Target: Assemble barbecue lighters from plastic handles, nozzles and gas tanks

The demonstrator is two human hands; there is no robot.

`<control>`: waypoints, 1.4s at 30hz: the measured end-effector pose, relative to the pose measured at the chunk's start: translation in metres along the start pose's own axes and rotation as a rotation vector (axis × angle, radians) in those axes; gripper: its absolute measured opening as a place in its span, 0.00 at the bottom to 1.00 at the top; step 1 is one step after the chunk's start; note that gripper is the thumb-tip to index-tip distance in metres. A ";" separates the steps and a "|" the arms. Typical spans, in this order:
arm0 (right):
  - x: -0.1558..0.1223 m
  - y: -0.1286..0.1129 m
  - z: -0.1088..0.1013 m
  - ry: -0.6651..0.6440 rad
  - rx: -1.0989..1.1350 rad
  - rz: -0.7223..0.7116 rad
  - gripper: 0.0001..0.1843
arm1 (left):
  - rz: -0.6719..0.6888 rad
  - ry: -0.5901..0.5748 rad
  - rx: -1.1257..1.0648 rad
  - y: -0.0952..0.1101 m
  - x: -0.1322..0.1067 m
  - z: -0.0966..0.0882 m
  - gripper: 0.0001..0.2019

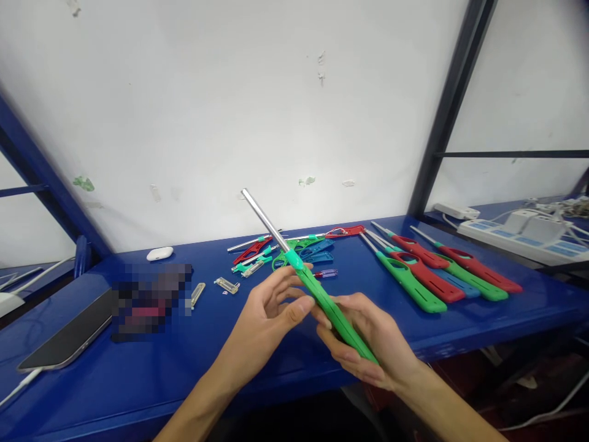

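Both my hands hold a green long-nosed lighter (pixel 322 298) above the front of the blue table (pixel 184 374). Its metal tube points up and to the left, toward the wall. My right hand (pixel 368 341) wraps around the green handle from below. My left hand (pixel 271 307) pinches the body near the turquoise collar, thumb on the near side. Behind my hands lies a pile of loose lighter parts (pixel 285 252) in red, green and blue. To the right lies a row of finished lighters (pixel 432 267) with red and green handles.
A phone (pixel 64 337) on a white cable lies at the left, beside a blurred-out patch. A white earbud case (pixel 159 253) sits near the wall. Small metal clips (pixel 226 284) lie mid-table. White power strips (pixel 519 236) and cables occupy the far right. A black frame post (pixel 448 104) rises behind.
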State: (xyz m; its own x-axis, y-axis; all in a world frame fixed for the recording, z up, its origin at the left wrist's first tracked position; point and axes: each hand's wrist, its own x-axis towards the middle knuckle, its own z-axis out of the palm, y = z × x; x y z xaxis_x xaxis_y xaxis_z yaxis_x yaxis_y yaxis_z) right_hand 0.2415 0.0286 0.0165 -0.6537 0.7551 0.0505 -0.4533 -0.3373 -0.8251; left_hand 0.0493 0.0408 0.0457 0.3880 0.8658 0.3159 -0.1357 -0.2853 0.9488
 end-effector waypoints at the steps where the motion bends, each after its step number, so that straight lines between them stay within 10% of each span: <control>1: 0.000 -0.001 -0.001 -0.022 0.000 0.050 0.22 | 0.013 -0.013 0.009 -0.001 0.000 0.000 0.18; 12: 0.002 0.016 0.004 0.058 -0.354 -0.164 0.30 | 0.004 0.127 -0.009 -0.001 0.000 -0.004 0.12; 20: -0.001 0.021 0.016 0.309 -0.722 -0.233 0.28 | -0.040 -0.018 -0.055 0.000 -0.002 0.003 0.11; 42: -0.003 0.030 0.017 0.313 -1.108 -0.458 0.24 | 0.044 0.066 -0.039 0.003 -0.011 0.021 0.11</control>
State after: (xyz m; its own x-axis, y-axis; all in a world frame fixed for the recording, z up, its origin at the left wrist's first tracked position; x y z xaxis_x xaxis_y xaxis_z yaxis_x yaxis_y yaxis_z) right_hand 0.2199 0.0067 0.0013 -0.3279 0.8313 0.4488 0.2542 0.5352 -0.8056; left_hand 0.0636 0.0225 0.0449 0.3202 0.8782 0.3553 -0.1875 -0.3089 0.9324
